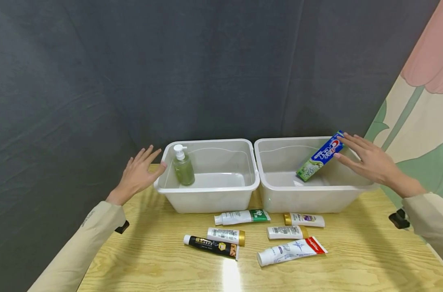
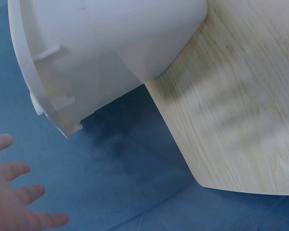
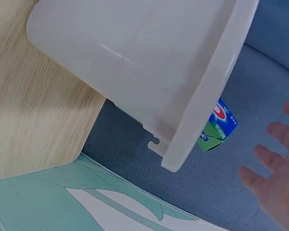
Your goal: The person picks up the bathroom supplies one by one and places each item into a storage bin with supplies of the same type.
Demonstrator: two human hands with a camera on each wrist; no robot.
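The left hand (image 1: 138,173) and right hand (image 1: 369,158) are both spread wide, fingers loosely extended and apart, holding nothing. The carton (image 1: 320,157), a blue-and-green toothpaste box, leans in the right bin (image 1: 316,198), its green end low inside and its blue end raised at the rim.

It should handle as light, stiff card: smooth and a little slippery, easy to lift but likely to dent or crush under a hard squeeze. The best hold is probably across its narrow sides near the raised blue end, thumb on one edge and fingers on the other.

The carton is just beside the right hand, on its inner side. In the head view the fingertips overlap the upper end, but the right wrist view shows a gap, so they appear not to touch. The left hand is well apart from the carton, out past the far end of the left bin (image 1: 210,199). The nearest thing to it there, besides that bin, is the green pump bottle (image 1: 184,168), upright inside. Several tubes, among them a black tube (image 1: 211,245), lie on the counter (image 1: 152,259) in front of the bins, between the two forearms.
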